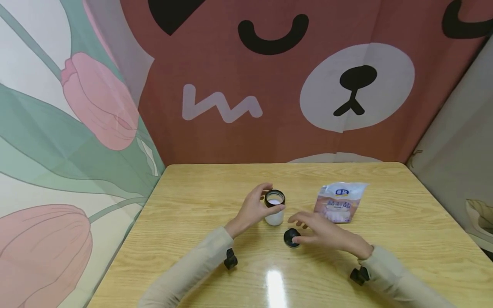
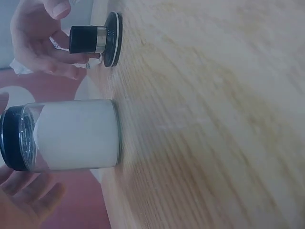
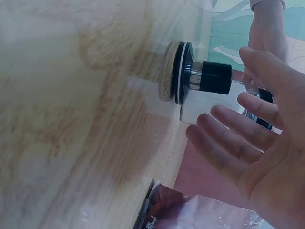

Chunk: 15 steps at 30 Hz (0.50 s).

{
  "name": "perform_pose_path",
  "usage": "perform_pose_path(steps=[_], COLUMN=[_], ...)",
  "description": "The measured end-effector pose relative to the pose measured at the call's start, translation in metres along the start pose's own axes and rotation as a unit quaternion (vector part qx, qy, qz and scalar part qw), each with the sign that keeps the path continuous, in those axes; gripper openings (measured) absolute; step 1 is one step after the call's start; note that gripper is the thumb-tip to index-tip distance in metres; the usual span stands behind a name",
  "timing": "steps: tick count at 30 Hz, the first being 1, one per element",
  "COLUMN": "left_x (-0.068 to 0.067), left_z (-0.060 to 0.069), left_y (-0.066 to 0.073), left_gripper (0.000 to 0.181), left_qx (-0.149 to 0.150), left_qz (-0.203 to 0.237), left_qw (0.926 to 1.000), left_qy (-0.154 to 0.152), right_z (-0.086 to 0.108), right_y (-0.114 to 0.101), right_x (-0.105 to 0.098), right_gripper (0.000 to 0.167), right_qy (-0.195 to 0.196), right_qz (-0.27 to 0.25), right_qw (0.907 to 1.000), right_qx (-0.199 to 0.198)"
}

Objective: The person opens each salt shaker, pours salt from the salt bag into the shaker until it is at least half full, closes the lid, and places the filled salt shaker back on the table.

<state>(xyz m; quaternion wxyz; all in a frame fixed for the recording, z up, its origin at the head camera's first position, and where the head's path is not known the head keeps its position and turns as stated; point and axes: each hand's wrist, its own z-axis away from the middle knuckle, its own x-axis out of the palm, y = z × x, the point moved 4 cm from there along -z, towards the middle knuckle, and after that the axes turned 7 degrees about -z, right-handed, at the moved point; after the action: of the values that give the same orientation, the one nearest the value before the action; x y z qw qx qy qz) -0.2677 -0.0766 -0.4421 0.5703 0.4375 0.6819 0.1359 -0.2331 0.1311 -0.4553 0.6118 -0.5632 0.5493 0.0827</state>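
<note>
A clear glass jar with a black collar stands upright on the table, holding white contents. My left hand grips it near the collar, the thumb across the front and fingers round the far side. To the jar's near right sits its black lid, knob up, with a silver band below the knob. My right hand hovers beside the lid; in the right wrist view its fingers are spread, loosely bent and apart from the knob.
Behind my right hand stands a pink and white printed bag. Everything rests on a light wooden table. A red curtain with a cartoon face hangs past its far edge; a floral curtain borders the left.
</note>
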Motion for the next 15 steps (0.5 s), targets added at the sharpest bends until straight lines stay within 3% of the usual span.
perform_pose_path(steps=[7, 15], left_x=[0.0029, 0.0037], left_z=[-0.0005, -0.0008], left_y=[-0.0005, -0.0017], left_gripper=[0.077, 0.070], left_qx=[-0.015, -0.015], left_qz=[-0.017, -0.023], left_qw=[0.9993, 0.9995], left_qy=[-0.029, -0.017], right_z=[-0.0020, -0.0030], right_y=[0.0013, 0.0036], right_x=[0.0039, 0.0087], right_gripper=[0.046, 0.041], right_qy=[-0.022, -0.037], right_qz=[-0.001, -0.002], right_qw=[0.9998, 0.9993], right_qx=[0.003, -0.002])
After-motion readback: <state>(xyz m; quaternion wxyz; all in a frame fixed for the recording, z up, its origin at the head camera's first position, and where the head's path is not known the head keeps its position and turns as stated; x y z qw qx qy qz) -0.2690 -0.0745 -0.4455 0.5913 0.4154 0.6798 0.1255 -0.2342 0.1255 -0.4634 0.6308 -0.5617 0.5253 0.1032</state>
